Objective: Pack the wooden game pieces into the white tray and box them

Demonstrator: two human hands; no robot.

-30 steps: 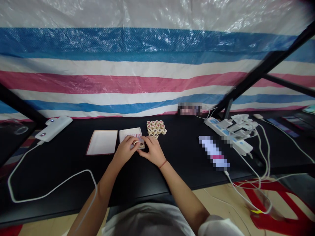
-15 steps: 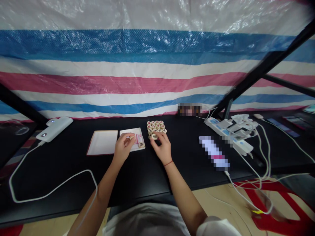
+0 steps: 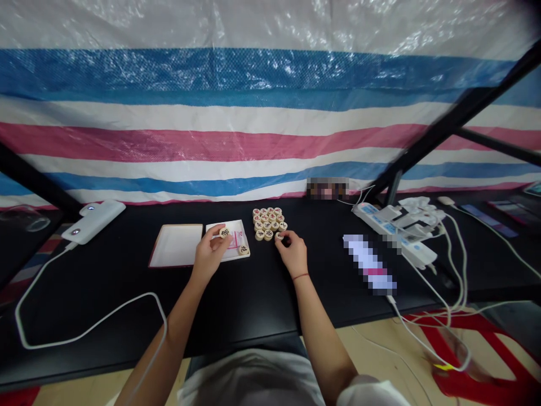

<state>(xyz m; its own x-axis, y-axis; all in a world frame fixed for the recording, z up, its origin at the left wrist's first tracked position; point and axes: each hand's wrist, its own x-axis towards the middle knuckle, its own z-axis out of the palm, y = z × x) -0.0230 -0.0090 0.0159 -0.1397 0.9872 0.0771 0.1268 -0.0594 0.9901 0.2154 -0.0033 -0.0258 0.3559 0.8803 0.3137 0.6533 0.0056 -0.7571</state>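
Round Chinese chess pieces [image 3: 269,224] stand in close rows on the black table, red characters at the back and dark ones in front. My right hand [image 3: 293,254] pinches a pale chess piece [image 3: 279,236] at the right end of the front row; its character is not readable. My left hand [image 3: 210,249] holds a chess piece with a dark character [image 3: 224,232] between thumb and fingers, above an open white box [image 3: 214,226]. Inside that box lie another dark-lettered piece [image 3: 243,250] and something pink and white, partly hidden by my fingers.
A second white box half [image 3: 176,245] lies left of the first. At far left is a white power bank [image 3: 95,221] with a cable looping to the front. A power strip [image 3: 393,234] with plugs and a blurred phone [image 3: 369,262] occupy the right. Striped sheeting [image 3: 211,141] hangs behind.
My right hand has moved right and slightly toward me along the front row, uncovering chess pieces there. In my left hand the piece has turned, so its dark character now shows.
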